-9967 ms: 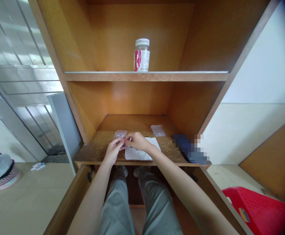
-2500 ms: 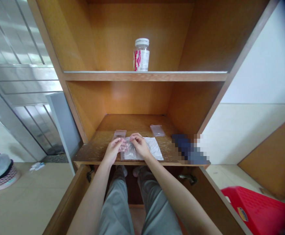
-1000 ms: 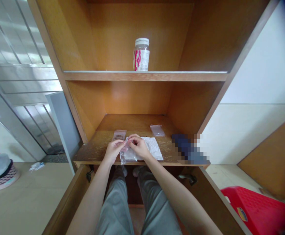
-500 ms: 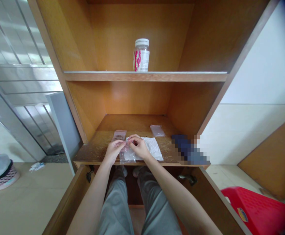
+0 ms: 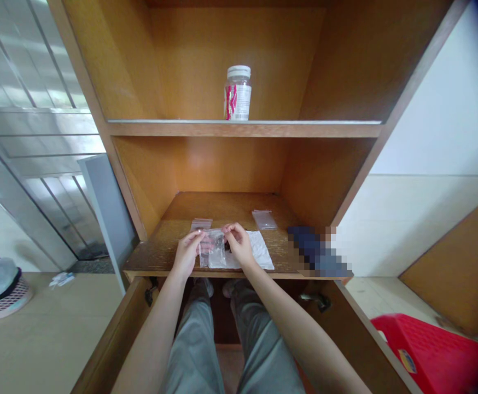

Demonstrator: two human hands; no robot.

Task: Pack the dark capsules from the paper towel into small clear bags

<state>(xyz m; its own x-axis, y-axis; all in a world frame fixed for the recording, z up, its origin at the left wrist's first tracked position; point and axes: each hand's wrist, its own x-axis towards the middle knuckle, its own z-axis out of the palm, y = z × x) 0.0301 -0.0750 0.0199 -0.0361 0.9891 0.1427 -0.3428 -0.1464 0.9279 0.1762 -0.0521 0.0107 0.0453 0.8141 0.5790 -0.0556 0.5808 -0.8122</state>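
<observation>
A clear plastic zip bag (image 5: 213,254) hangs between my two hands over the cabinet's lower shelf. My left hand (image 5: 186,254) pinches its upper left corner, and the fingers show through the film. At the upper right corner, my right hand (image 5: 240,247) grips the bag's edge between thumb and fingers. Beneath lies a crumpled white sheet (image 5: 261,249), partly covered by the right hand. Small dark bits beside the right fingers are too small to name. A second clear bag (image 5: 200,224) lies just beyond my left hand, and another bag (image 5: 264,219) lies farther back on the right.
A white-capped jar (image 5: 238,94) stands on the upper shelf (image 5: 304,129). A blurred dark blue thing (image 5: 308,246) lies at the lower shelf's right end. Open cabinet doors (image 5: 114,334) flank my legs. A red plastic object (image 5: 431,350) is on the right, a lined basket (image 5: 7,298) on the left.
My hands have moved apart, from close together to the bag's two upper corners. The bag now spreads flat between them and sits slightly higher.
</observation>
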